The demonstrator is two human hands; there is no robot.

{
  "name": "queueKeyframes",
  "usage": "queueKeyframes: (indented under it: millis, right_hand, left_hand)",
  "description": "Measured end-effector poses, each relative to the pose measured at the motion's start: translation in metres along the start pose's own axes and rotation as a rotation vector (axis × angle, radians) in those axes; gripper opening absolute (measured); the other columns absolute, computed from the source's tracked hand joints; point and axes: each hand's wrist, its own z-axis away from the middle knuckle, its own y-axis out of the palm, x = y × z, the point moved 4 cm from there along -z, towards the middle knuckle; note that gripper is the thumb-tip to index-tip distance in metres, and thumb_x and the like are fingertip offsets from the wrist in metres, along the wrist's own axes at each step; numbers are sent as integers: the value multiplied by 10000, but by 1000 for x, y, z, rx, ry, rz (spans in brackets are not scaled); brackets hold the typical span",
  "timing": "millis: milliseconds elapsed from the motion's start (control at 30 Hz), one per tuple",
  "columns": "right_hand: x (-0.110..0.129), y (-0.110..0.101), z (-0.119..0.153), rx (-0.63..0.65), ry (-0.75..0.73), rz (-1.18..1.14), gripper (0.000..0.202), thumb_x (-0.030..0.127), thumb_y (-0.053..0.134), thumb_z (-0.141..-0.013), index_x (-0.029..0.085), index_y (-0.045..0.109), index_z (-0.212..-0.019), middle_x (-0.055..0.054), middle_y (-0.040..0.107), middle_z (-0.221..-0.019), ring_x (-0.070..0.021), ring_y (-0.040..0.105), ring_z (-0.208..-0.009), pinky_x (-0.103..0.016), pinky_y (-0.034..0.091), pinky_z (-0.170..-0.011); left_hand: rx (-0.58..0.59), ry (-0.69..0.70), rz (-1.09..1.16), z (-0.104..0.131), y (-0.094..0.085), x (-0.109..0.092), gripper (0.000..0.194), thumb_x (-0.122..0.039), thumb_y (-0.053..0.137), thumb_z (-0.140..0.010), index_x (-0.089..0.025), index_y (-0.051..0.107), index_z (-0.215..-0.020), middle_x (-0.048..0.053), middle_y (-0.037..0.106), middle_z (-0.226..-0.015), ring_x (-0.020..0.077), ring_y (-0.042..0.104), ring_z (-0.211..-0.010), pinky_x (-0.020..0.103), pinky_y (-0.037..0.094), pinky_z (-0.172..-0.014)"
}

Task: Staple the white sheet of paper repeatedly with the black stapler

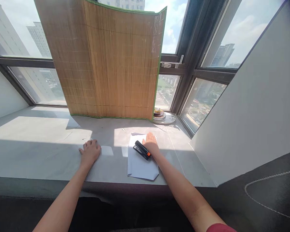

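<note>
Right fingers (149,137) extended, touching paper (142,168)

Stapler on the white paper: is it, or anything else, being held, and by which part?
Nothing is held: the right hand lies flat on the paper beside the stapler, the left hand on the sill.

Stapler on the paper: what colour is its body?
The stapler is mostly black; see the head view.

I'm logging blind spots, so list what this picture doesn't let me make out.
Head view:
Paper: part hidden under the stapler.
Plates: left side hidden behind the mat.
Mat: top-left corner cut off by the top edge.
Sleeve: cut off by the bottom edge.
White bits on the sill: too small to identify.
</note>
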Motion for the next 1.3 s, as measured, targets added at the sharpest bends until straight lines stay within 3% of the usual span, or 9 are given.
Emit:
queueKeyframes:
  millis: [267, 433, 533, 600, 700, 767, 1000, 1167, 1300]
  right_hand:
    - [1, 0, 1, -50, -26, -103, 592, 258, 531, -987, 167, 635, -1563, -199, 622, -1583, -353, 428, -1623, -588, 296, -1343]
    - [-1, 2, -5, -9, -4, -82, 596, 252, 544, -1003, 131, 605, -1583, -203, 511, -1679, -328, 375, -1653, -542, 243, -1373]
    - [-2, 0, -9, 66, -48, -107, 598, 251, 535, -1023, 113, 566, -1605, -208, 422, -1733, -327, 363, -1658, -559, 234, -1371]
    - [-2, -1, -11, 99, -85, -127, 572, 238, 546, -1024, 149, 586, -1588, -174, 443, -1731, -297, 388, -1649, -538, 241, -1372]
    - [-2, -3, -12, 100, -171, -175, 510, 216, 565, -1017, 214, 655, -1519, -98, 510, -1707, -228, 433, -1625, -429, 315, -1349]
    - [-4, -6, -11, 54, -201, -251, 432, 206, 549, -1024, 219, 728, -1417, -90, 570, -1665, -220, 496, -1577, -384, 380, -1304]
    - [-8, -29, -11, -128, -154, -400, 298, 230, 505, -1026, 211, 788, -934, -122, 794, -1203, -269, 664, -1221, -390, 520, -1089]
    - [2, -46, 6, -216, -109, -502, 384, 341, 428, -1081, 219, 734, -883, -105, 779, -1012, -267, 663, -1058, -415, 520, -1005]
    - [13, -40, 43, -60, -183, -617, 310, 508, 625, -1007, 219, 739, -1006, -75, 748, -1050, -235, 666, -941, -381, 536, -883]
  left_hand:
    - [3, 19, 12, 4, -4, -4, 496, -310, 376, -1071, -105, 607, -1459, 296, 563, -1506, 467, 456, -1452, 765, 333, -1163]
    - [-24, 101, 79, 7, -7, -10, 436, -229, 372, -1055, -91, 703, -1304, 302, 590, -1458, 469, 505, -1407, 708, 389, -1150]
    - [28, 304, 285, 20, -2, -41, 389, -168, 391, -1022, -167, 752, -1166, 220, 672, -1336, 380, 602, -1319, 552, 467, -1147]
    - [66, 477, 476, 34, 3, -73, 391, -183, 397, -1039, -194, 731, -1241, 191, 675, -1384, 328, 605, -1362, 492, 459, -1197]
    - [160, 652, 585, 53, 15, -115, 472, -294, 491, -1059, -191, 591, -1508, 177, 548, -1632, 316, 479, -1542, 493, 388, -1280]
    - [224, 689, 504, 59, 25, -130, 481, -363, 526, -1063, -215, 578, -1517, 162, 525, -1670, 334, 426, -1590, 547, 327, -1310]
    - [177, 693, 432, 60, 27, -129, 375, -374, 586, -1026, -256, 651, -1376, 139, 607, -1591, 346, 507, -1531, 552, 367, -1273]
    - [195, 675, 463, 59, 28, -129, 367, -379, 586, -1015, -242, 660, -1348, 155, 611, -1583, 380, 532, -1499, 581, 371, -1252]
    - [185, 681, 513, 57, 32, -128, 368, -415, 595, -1013, -255, 665, -1337, 154, 622, -1571, 393, 526, -1501, 582, 374, -1243]
